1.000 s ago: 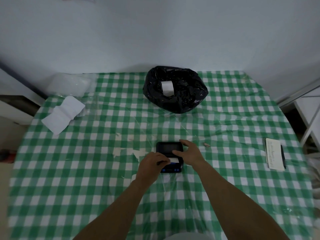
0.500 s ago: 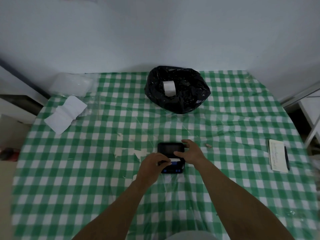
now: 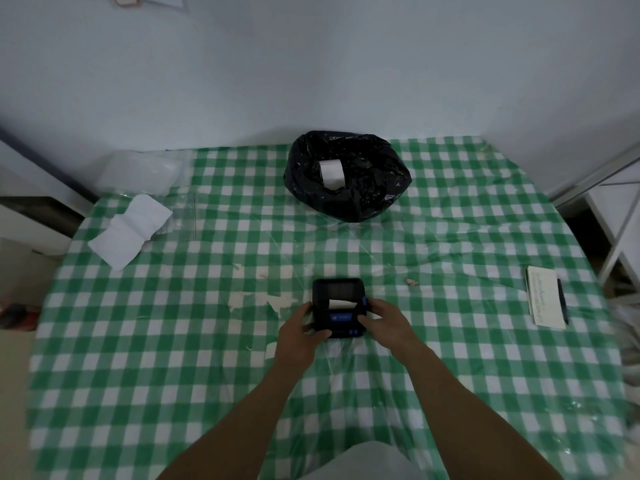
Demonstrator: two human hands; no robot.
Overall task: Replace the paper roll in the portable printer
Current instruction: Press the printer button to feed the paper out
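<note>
A small black portable printer [image 3: 337, 299] lies on the green checked tablecloth in front of me, lid down, with a short strip of white paper [image 3: 341, 304] sticking out of its slot. My left hand [image 3: 300, 336] grips its left and near side. My right hand [image 3: 386, 318] grips its right side, thumb on the blue front panel. A white paper roll [image 3: 331, 173] lies inside an open black plastic bag [image 3: 374, 188] at the back of the table.
A stack of white paper [image 3: 130, 233] and a clear plastic bag [image 3: 138, 173] lie at the far left corner. A notepad with a pen [image 3: 546, 296] lies near the right edge. Torn patches [image 3: 256, 299] mark the cloth left of the printer. White shelving [image 3: 613, 216] stands to the right.
My right hand has come off the printer's lid and taken hold of its right side. My left hand has shifted from the paper slot to the left side. The paper strip now shows.
</note>
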